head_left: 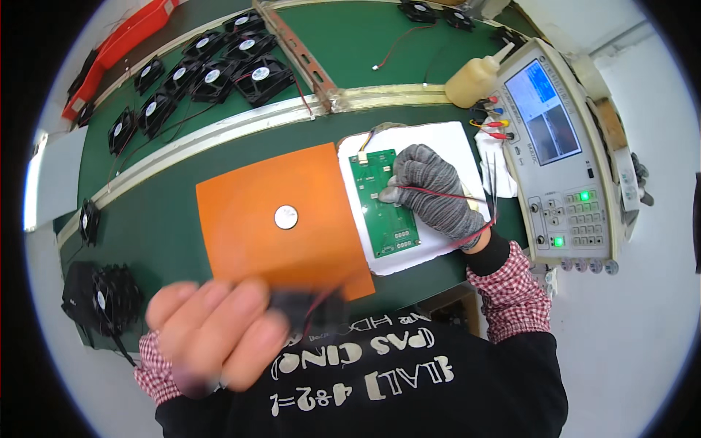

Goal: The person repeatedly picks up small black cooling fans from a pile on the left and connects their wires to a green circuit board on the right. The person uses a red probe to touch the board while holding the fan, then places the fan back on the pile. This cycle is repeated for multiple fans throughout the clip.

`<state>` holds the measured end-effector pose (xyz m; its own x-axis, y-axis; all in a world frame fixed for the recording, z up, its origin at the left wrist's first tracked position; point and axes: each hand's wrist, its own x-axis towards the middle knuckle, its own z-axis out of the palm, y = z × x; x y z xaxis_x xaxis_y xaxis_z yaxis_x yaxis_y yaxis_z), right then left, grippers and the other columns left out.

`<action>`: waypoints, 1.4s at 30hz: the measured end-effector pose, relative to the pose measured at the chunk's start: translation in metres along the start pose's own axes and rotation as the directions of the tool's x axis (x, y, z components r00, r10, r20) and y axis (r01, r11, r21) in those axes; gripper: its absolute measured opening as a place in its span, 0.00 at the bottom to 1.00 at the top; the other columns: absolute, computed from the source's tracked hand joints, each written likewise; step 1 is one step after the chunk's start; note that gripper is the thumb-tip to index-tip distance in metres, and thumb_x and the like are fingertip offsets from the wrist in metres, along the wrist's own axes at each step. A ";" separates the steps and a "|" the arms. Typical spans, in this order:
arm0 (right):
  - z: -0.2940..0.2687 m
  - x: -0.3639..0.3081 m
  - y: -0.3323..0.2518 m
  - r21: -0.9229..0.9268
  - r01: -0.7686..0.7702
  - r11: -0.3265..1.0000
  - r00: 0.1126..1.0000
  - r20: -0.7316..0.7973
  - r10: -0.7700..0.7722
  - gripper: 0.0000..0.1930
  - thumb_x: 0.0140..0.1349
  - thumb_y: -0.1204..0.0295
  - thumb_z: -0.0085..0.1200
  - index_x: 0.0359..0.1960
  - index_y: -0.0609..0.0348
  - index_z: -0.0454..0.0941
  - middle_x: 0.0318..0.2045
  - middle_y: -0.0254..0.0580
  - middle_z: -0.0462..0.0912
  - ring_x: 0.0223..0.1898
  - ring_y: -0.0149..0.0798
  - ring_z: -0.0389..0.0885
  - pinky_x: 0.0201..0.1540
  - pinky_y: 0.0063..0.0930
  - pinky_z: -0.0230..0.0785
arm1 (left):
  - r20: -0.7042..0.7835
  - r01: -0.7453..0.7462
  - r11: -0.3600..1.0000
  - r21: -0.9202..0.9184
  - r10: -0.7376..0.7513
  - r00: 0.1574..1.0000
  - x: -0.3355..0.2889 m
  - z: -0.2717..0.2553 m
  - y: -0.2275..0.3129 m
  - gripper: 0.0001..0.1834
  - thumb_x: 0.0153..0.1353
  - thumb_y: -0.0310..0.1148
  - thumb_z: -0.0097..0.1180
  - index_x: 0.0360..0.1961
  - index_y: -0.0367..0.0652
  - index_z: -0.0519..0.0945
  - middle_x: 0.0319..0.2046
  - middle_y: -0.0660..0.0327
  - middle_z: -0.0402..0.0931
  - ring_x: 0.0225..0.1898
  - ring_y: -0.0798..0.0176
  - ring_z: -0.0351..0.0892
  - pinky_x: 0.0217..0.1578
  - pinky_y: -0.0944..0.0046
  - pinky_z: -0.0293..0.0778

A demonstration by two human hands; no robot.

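While a blurred black fan [307, 309] is held in the curled, bare left hand [219, 332] by the near edge of the orange sheet [237, 219], the green circuit board [376, 219], laid on a white pad [454, 146], is partly covered by the gloved right hand [436, 186]. How far its bent fingers are closed, and whether the red wire [445, 194] across the glove is gripped, cannot be told.

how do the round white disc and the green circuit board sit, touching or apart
Apart: the head view shows orange mat and white pad between the disc and the board.
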<state>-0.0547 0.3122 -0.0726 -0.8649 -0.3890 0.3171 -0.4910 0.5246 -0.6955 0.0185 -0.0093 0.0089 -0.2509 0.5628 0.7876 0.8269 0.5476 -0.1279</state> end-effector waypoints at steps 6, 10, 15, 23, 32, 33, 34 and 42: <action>0.004 0.005 -0.003 -0.019 0.044 0.999 0.999 0.007 -0.044 0.15 0.47 0.67 0.70 0.24 0.61 0.76 0.28 0.43 0.74 0.35 0.46 0.75 0.40 0.39 0.70 | 0.825 0.792 -0.284 -0.540 0.007 0.565 0.029 -0.017 -0.034 0.19 0.65 0.41 0.55 0.38 0.30 0.77 0.25 0.48 0.78 0.21 0.49 0.77 0.25 0.54 0.73; 0.003 0.002 0.001 -0.056 0.004 0.998 1.000 0.017 -0.003 0.15 0.46 0.71 0.72 0.25 0.61 0.75 0.31 0.41 0.76 0.36 0.42 0.77 0.41 0.33 0.71 | 0.700 0.755 0.460 -0.467 -0.329 0.633 0.043 -0.028 -0.015 0.15 0.66 0.36 0.54 0.38 0.30 0.78 0.27 0.51 0.79 0.27 0.53 0.80 0.28 0.57 0.74; -0.003 -0.002 0.006 -0.115 0.072 0.991 0.997 -0.004 -0.073 0.15 0.49 0.65 0.69 0.26 0.61 0.75 0.30 0.45 0.75 0.38 0.48 0.75 0.42 0.40 0.68 | 0.292 0.606 0.792 0.074 -0.598 0.746 0.009 -0.053 0.012 0.14 0.61 0.32 0.57 0.45 0.34 0.79 0.37 0.53 0.78 0.35 0.57 0.79 0.39 0.61 0.74; 0.002 -0.009 0.002 0.150 0.033 0.988 0.981 -0.193 -0.004 0.09 0.52 0.76 0.68 0.30 0.60 0.77 0.29 0.41 0.80 0.33 0.39 0.81 0.36 0.30 0.73 | -0.142 0.119 0.987 -0.107 -0.133 0.981 0.077 0.112 -0.080 0.32 0.50 0.41 0.69 0.55 0.38 0.77 0.57 0.49 0.73 0.57 0.42 0.72 0.57 0.52 0.68; -0.002 -0.005 0.000 0.180 0.053 0.982 0.911 -0.412 0.026 0.12 0.58 0.70 0.67 0.38 0.62 0.80 0.35 0.38 0.81 0.36 0.31 0.79 0.42 0.25 0.72 | 0.259 0.323 0.944 0.060 -0.327 0.909 0.018 0.152 -0.129 0.07 0.49 0.29 0.65 0.27 0.42 0.77 0.34 0.59 0.70 0.41 0.53 0.69 0.40 0.55 0.63; -0.003 -0.009 0.000 0.162 0.026 0.986 0.914 -0.403 0.042 0.16 0.58 0.70 0.66 0.46 0.62 0.78 0.43 0.41 0.80 0.41 0.33 0.79 0.43 0.26 0.73 | 0.273 0.337 0.931 -0.144 -0.290 0.917 0.024 0.135 -0.109 0.06 0.49 0.26 0.63 0.26 0.42 0.76 0.34 0.59 0.70 0.40 0.52 0.70 0.40 0.56 0.63; -0.005 -0.005 -0.012 0.100 0.045 0.994 0.918 -0.396 -0.002 0.20 0.57 0.71 0.67 0.50 0.60 0.77 0.47 0.42 0.79 0.46 0.35 0.78 0.46 0.28 0.73 | 0.235 0.288 0.906 -0.311 -0.221 0.947 0.030 0.120 -0.086 0.06 0.47 0.24 0.61 0.26 0.42 0.75 0.34 0.59 0.70 0.39 0.52 0.70 0.41 0.57 0.64; 0.005 -0.004 -0.039 -0.014 0.458 0.889 0.872 0.200 -0.446 0.19 0.49 0.74 0.62 0.46 0.52 0.78 0.42 0.42 0.77 0.50 0.50 0.74 0.55 0.46 0.67 | 0.437 0.033 0.684 -0.729 0.427 0.791 0.013 0.024 -0.018 0.05 0.49 0.31 0.57 0.28 0.47 0.74 0.36 0.62 0.71 0.40 0.60 0.75 0.41 0.57 0.69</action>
<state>-0.0314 0.2895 -0.0494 -0.5143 -0.7250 0.4581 -0.8342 0.2989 -0.4635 -0.0122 0.0028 0.0064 -0.0649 0.9500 0.3054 0.9241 -0.0583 0.3778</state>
